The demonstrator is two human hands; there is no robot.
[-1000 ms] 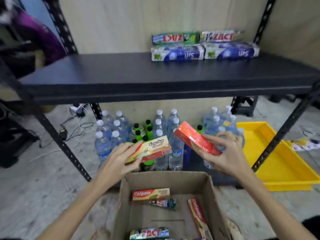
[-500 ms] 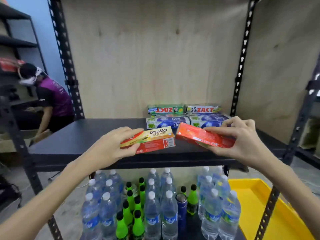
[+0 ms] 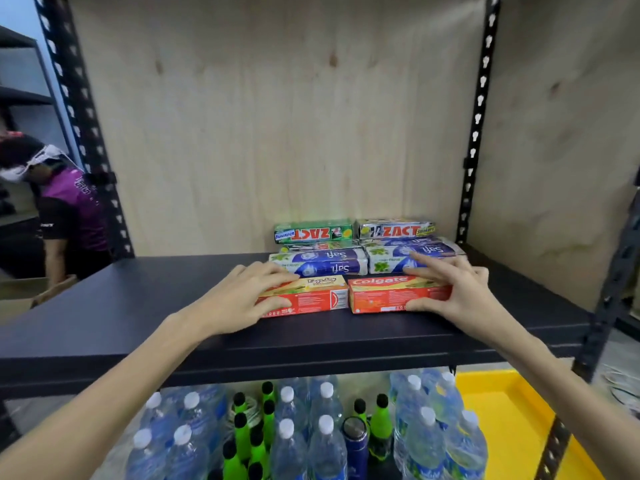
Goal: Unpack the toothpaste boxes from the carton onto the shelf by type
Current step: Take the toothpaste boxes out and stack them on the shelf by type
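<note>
Placing step, at its very end. Two red boxes down on the dark shelf point(image 3: 145, 306), end to end and just touching, forming a new near row in front of the blue boxes point(image 3: 320, 263).

Left hand point(image 3: 242, 299) on the left box point(image 3: 311, 297): fingers draped over the top and left end, thumb on the near face, lightly curled round it. Right hand point(image 3: 460, 289) on the Colgate box point(image 3: 388, 294): thumb against the near face, fingers over the top, index stretched farther to the blue box point(image 3: 398, 258) behind. Both grips loose-looking, more a squaring-up than a carry.

Farther back, two ZACT boxes: green point(image 3: 313, 232) on the left, silver point(image 3: 394, 230) on the right, standing above the blue row. Rows sorted by brand so far, judging by the labels; the left red box bears a different top label from the Colgate one, too blurred to read, so a true match cannot be confirmed.

Carton out of view, so remaining stock unknown.

Next, probably: nudge the pair flush with the blue row, let go without dragging either box askew, draw both hands back over the near edge and down for more. Care needed not to knock the blue boxes with the outstretched index.

Below the shelf: water bottles point(image 3: 325, 441), green bottles point(image 3: 239, 434), a yellow tray point(image 3: 512, 424) to the right. Another person point(image 3: 69, 209) far left.
</note>
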